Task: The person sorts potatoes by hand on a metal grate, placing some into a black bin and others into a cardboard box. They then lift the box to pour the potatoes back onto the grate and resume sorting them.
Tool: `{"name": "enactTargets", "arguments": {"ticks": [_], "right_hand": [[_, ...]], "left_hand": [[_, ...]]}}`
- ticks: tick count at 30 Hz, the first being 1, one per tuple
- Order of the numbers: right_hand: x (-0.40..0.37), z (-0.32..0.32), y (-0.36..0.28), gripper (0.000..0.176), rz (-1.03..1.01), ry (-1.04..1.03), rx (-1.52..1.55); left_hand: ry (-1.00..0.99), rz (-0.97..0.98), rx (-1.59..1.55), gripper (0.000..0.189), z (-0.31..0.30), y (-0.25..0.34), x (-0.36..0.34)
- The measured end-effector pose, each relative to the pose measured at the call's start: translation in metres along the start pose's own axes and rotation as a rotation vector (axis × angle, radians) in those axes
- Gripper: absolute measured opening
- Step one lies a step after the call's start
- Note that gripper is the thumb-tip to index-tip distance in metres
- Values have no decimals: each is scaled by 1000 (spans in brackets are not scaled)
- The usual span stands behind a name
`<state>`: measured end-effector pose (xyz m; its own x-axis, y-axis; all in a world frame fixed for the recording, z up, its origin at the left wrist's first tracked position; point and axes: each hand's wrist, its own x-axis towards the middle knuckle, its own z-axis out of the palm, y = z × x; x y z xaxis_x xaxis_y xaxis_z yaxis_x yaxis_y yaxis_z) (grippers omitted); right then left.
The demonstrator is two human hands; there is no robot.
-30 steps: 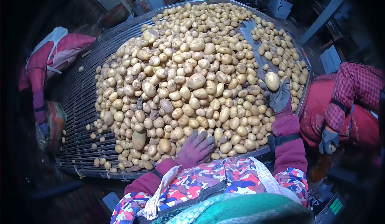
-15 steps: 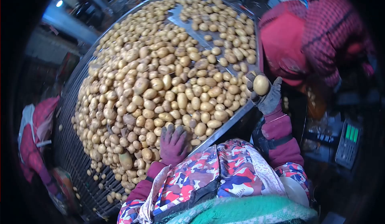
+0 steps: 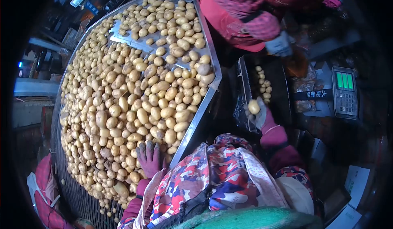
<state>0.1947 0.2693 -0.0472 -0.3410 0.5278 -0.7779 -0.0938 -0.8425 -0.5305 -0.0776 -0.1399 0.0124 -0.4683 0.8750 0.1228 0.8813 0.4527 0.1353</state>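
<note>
My gloved right hand holds one yellow potato out past the table's right edge, over the near edge of a dark crate that has a few small potatoes inside. My gloved left hand rests flat, fingers spread, on the near edge of a big heap of potatoes. The heap covers a slatted metal sorting table. Both sleeves are dark red under a camouflage-print apron.
A person in a red checked jacket bends over the crate from the far side, a gloved hand near it. A weighing scale with a green display stands at the right. Another person's red sleeve shows at lower left.
My view has swung right. My right hand carried the potato from above the table's rim out over the crate. My left hand stayed on the heap.
</note>
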Motion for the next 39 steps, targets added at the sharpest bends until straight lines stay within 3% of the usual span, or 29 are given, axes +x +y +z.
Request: {"name": "enactTargets", "arguments": {"ticks": [2, 4, 6, 8, 9, 12, 13, 16, 18, 20, 22, 28, 30, 33, 34, 35, 36, 37, 39], "right_hand": [[7, -29, -20, 47, 58, -64, 55], [28, -57, -57, 48, -103, -51, 198], [38, -48, -115, 48, -553, 86, 349], [33, -23, -155, 45, -586, 314, 555], [37, -16, -152, 45, -585, 299, 555], [19, 43, -116, 32, -479, -384, -38], [14, 73, -95, 46, -358, -271, -253], [-4, 134, -18, 37, -385, -593, -523], [14, 159, 28, 35, -952, -644, -917], [40, 178, 69, 38, -823, -820, -775], [25, 205, 60, 39, -1126, -831, -1226], [16, 214, 58, 40, -1210, -849, -1320], [18, 214, 58, 40, -1243, -857, -1269], [11, 216, 55, 39, -1236, -851, -1324], [8, 217, 53, 38, -1214, -841, -1352], [10, 217, 54, 38, -1219, -845, -1354], [13, 214, 55, 38, -1224, -854, -1328], [16, 214, 56, 38, -1229, -861, -1301], [21, 214, 57, 38, -1214, -861, -1291]], "left_hand": [[31, 22, 4, 71, 0, 0, 2], [-27, -15, 11, 71, -5, 4, 3], [-39, -37, 1, 71, -10, 8, 5], [-33, -32, 17, 70, -8, 8, 5], [-47, -40, 0, 70, -14, 12, 7], [-48, -45, 5, 72, -17, 15, 9], [-36, -57, 29, 72, -16, 17, 11], [19, -65, -73, 70, -25, 21, 21], [54, -64, -70, 65, -41, 12, 32], [121, -119, 85, 63, -63, -5, 44], [199, -185, 214, 65, -85, -34, 59], [348, -504, 237, 65, -104, -123, 87], [236, -489, 320, 63, -94, -134, 109], [310, -338, 141, 56, -68, -101, 129], [301, -275, 112, 52, -87, -74, 136], [77, -286, -143, 47, -78, -62, 139], [-66, -224, -16, 42, -64, -45, 135], [100, -114, 193, 39, -19, -42, 126], [51, -109, 144, 44, -24, -28, 126]]}}
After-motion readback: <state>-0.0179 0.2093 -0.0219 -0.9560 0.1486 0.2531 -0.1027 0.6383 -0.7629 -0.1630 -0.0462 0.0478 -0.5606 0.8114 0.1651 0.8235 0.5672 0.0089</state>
